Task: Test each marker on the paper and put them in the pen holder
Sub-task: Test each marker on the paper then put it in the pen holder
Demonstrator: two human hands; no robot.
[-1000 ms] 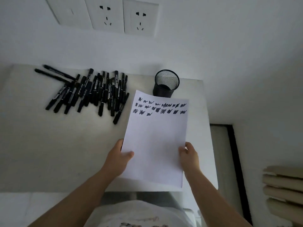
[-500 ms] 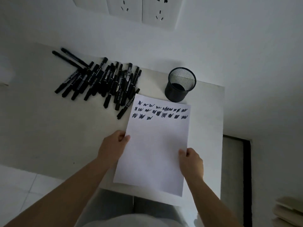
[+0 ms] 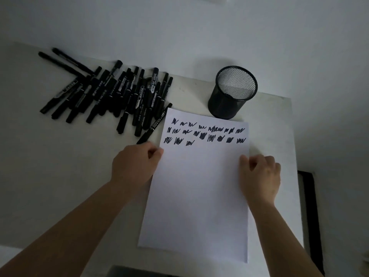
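One sheet of paper (image 3: 199,192), one mesh pen holder (image 3: 232,92), two hands, and perhaps two dozen overlapping black markers (image 3: 111,94).

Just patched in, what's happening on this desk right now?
A person is setting a white sheet of paper on the pale desk, left hand at its left edge, right hand at its right edge. The sheet's top carries three rows of black scribbles. A pile of black markers lies to the left, one marker's end tucked under the sheet's corner. The black mesh pen holder stands beyond the paper and looks empty.
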